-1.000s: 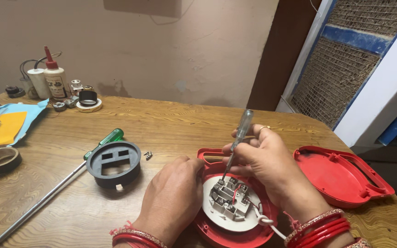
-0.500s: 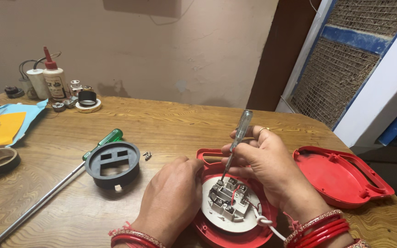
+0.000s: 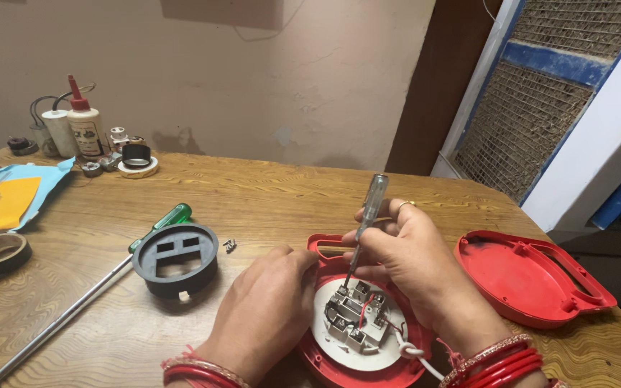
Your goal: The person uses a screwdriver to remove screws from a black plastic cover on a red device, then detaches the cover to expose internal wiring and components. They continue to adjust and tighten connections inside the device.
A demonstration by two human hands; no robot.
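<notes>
Nothing much has shifted since a second ago: my right hand (image 3: pixel 415 248) stays clamped on the screwdriver (image 3: pixel 365 219), tip down in the white terminal block (image 3: pixel 357 320) of the red base (image 3: pixel 368 359). My left hand (image 3: pixel 271 309) grips that base's near-left edge on the desk (image 3: pixel 267 190).

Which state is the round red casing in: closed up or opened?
Opened. The red cover lies apart on the wooden table, and the red casing shows its white plate with bare metal terminals.
</notes>
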